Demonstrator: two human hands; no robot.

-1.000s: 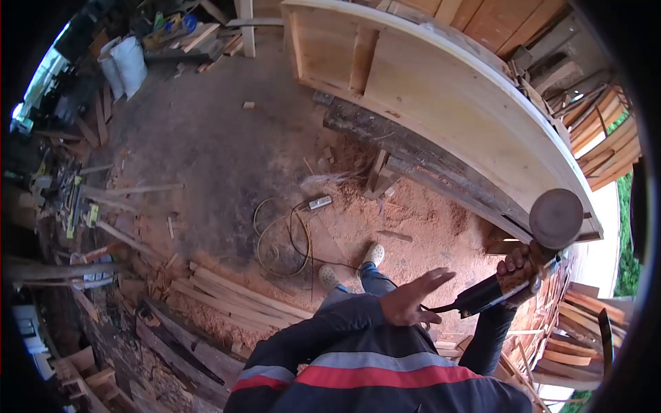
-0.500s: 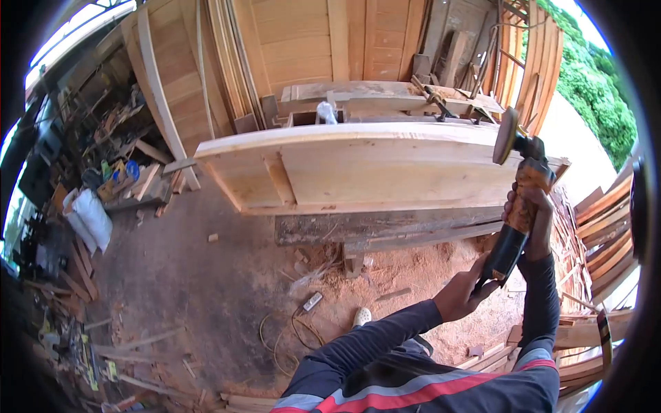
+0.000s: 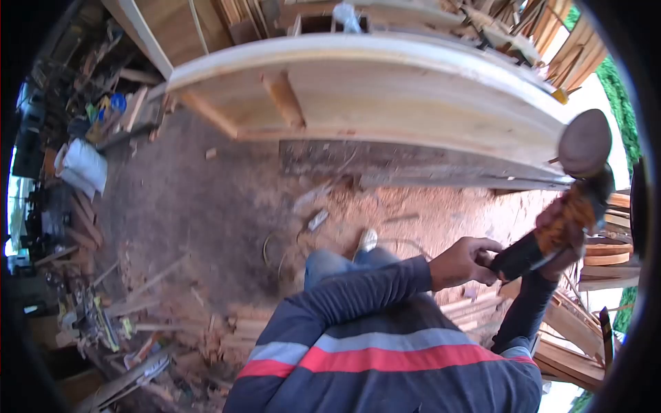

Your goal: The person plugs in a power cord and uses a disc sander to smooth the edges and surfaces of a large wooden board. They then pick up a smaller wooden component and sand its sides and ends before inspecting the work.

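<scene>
An angle grinder (image 3: 520, 257) with a round sanding disc (image 3: 585, 142) is held up at the right, its disc end pointing away from me. My right hand (image 3: 567, 260) wraps round the orange part of its body, slightly blurred. Fingers of my left hand (image 3: 460, 264) are closed at the black tail end. Beyond the tool, a long pale wooden panel (image 3: 413, 103) with a raised frame stands on edge, and the disc overlaps its right end in this view.
A dark bench plank (image 3: 323, 157) runs under the panel. Sawdust covers the floor, where a white power socket strip (image 3: 317, 220) and its cord lie near my feet. Wood scraps and a white sack (image 3: 84, 165) are at the left; stacked boards (image 3: 571, 354) stand at the right.
My view has tipped downward, so the panel sits higher. The grinder has swung to the right and turned, its disc now showing its broad face. Both hands stay on it.
</scene>
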